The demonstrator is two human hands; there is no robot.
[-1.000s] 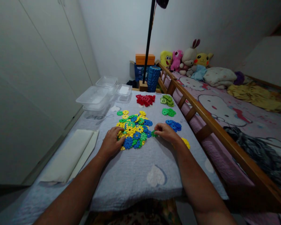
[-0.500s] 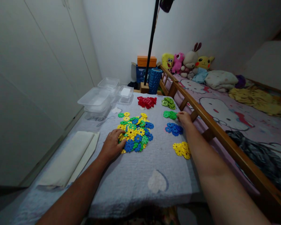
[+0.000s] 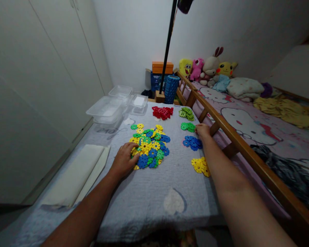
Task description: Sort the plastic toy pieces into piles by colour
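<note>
A mixed pile of yellow, blue and green notched plastic discs (image 3: 149,146) lies on the cloth in the middle of the table. My left hand (image 3: 125,158) rests at the pile's left edge, thumb and fingers apart, its fingertips touching the nearest discs. On the right, my right hand (image 3: 203,130) has its fingers closed at the outer edge of a small heap of green interlocking discs (image 3: 187,127), pinching an edge one there. Nearer me lie a heap of blue discs (image 3: 192,142) and a heap of yellow discs (image 3: 199,165), the latter partly behind my right forearm.
Red pieces (image 3: 162,112) and light green pieces (image 3: 186,114) sit at the table's far end. Clear plastic containers (image 3: 105,107) stand at the back left, a folded cream cloth (image 3: 74,175) in front. A wooden bed rail (image 3: 224,132) borders the right side.
The whole view has shifted slightly, with everything a little further right. Both hands keep nearly the same places beside the discs.
</note>
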